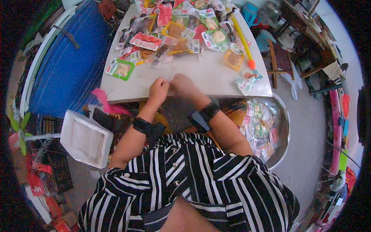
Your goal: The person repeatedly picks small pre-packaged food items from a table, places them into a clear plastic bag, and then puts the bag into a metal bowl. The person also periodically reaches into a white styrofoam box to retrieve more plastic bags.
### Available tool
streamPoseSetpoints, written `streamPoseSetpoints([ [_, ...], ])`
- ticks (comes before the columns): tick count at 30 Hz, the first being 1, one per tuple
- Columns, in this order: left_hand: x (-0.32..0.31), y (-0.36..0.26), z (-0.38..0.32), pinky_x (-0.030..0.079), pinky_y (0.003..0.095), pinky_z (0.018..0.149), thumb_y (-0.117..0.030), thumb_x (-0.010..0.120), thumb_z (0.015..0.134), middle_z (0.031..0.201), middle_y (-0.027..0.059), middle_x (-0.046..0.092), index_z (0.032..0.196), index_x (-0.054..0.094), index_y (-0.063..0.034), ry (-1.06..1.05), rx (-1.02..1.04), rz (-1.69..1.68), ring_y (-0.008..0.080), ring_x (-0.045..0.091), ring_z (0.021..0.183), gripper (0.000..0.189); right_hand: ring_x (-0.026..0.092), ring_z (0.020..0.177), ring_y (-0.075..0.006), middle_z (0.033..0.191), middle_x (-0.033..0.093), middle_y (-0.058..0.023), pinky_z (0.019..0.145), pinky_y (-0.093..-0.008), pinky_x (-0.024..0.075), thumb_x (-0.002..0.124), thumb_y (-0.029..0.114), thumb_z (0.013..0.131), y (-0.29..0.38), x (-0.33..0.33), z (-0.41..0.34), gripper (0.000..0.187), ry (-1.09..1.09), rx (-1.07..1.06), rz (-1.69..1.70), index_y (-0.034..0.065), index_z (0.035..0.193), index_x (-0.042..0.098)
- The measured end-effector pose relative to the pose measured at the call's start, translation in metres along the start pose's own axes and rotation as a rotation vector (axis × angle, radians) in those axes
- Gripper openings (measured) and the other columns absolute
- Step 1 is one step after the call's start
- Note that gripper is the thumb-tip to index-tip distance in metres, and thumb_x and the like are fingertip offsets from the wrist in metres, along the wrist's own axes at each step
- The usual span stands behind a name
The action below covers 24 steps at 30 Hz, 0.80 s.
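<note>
My left hand (159,88), curled, is over the front part of the white table (130,90). Beside it my right hand (182,82) is blurred, its fingers bent towards the left one; whether a small thing lies between them cannot be told. Beyond both hands spreads a pile of sealed food packets, among them a red-and-white packet (145,41) and a yellow-edged packet (184,46). A green-edged packet (120,69) lies apart at the left. On the right are another yellow-edged packet (234,57) and a pale teal-and-white packet (246,84).
A yellow tube with an orange end (243,40) lies along the table's right side. Below the table's right corner stands a round metal basin (287,127) holding several packets. At the left are a white foam box (87,139) and a blue sheet-like surface (72,58).
</note>
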State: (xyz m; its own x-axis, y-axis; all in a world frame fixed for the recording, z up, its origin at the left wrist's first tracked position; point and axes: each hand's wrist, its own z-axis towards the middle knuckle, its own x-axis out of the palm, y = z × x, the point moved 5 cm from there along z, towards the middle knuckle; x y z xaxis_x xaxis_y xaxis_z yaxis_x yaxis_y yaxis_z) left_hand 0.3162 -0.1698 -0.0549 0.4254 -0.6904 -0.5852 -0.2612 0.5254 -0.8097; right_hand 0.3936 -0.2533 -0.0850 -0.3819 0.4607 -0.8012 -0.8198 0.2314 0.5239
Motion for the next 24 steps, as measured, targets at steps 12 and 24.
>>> streamPoseSetpoints([
  [12, -0.008, -0.006, -0.001, 0.039, 0.0440, 0.054, -0.015, 0.045, 0.069, 0.067, 0.0149, 0.051, 0.067, 0.045, -0.0039, -0.087, 0.257, 0.659, 0.0344, 0.050, 0.062, 0.011, 0.052, 0.079, -0.0325, 0.082, 0.053, -0.0209, 0.069, -0.0382, 0.0408, 0.048, 0.020, 0.068, -0.071, -0.103, 0.027, 0.028, -0.348, 0.635, 0.050, -0.0005, 0.086, 0.048],
  [24, 0.014, -0.010, -0.004, 0.041, 0.0423, 0.052, -0.011, 0.043, 0.068, 0.062, 0.0150, 0.052, 0.065, 0.049, -0.0039, 0.004, 0.250, 0.654, 0.0328, 0.052, 0.057, 0.010, 0.053, 0.087, -0.0274, 0.089, 0.056, -0.0108, 0.075, -0.0457, 0.0350, 0.052, 0.026, 0.068, -0.127, -0.101, 0.060, 0.036, -0.272, 0.778, -0.232, 0.0109, 0.099, 0.044],
])
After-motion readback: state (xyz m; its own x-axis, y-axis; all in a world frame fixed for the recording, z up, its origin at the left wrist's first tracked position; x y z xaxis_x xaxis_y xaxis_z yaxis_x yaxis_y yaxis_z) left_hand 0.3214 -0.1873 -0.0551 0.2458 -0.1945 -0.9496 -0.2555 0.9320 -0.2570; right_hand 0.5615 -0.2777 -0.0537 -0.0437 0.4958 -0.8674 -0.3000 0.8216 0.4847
